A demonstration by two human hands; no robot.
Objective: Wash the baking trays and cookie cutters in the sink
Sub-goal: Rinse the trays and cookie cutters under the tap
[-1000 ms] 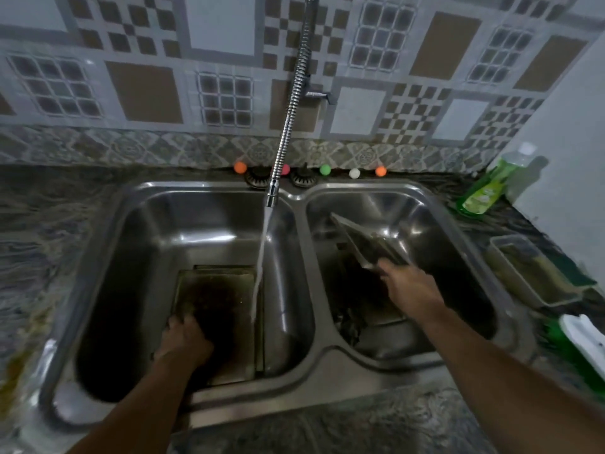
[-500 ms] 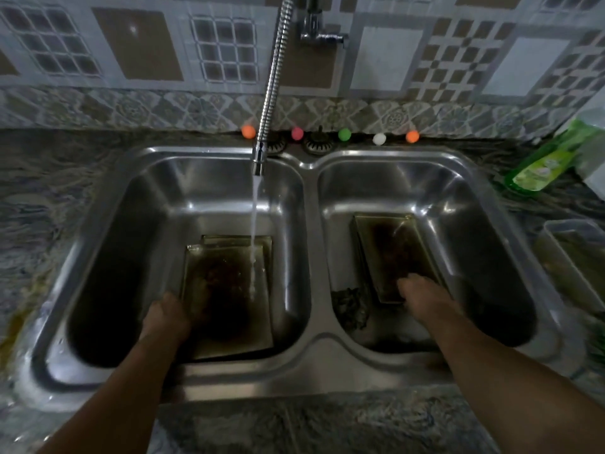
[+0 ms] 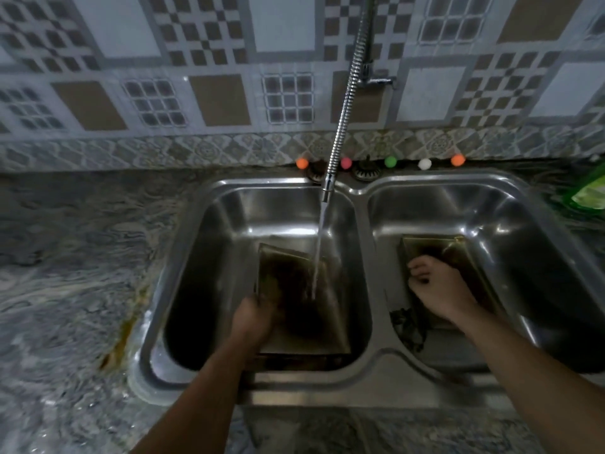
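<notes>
Head view: nearest the camera, two bare forearms reach in from the lower edge over the front rim of a steel double sink point(image 3: 327, 385). The left hand point(image 3: 253, 317) is in the left basin, gripping the near left edge of a dark baking tray point(image 3: 327, 322); its fingers curl round that edge, though shadow hides the fingertips. The tray is tipped up, its far corner raised, and it seems to lie on a second tray beneath, too dim to be sure of. A stream of water point(image 3: 317, 257) from the coiled metal faucet hose point(image 3: 347, 103) falls onto it.

In the right basin the right hand point(image 3: 438, 288) rests on another baking tray point(image 3: 458, 249), fingers bent and drawn together with the tips pressing down near the tray's left rim; whether they pinch anything I cannot tell. A dark tangled clump point(image 3: 407, 322) lies just left of the wrist, too murky to identify.

Behind the sink, small coloured balls point(image 3: 390, 161) sit in a row along the tiled wall point(image 3: 196, 77). A green bottle point(image 3: 589, 191) is cut off by the right edge. No cookie cutters can be made out.
</notes>
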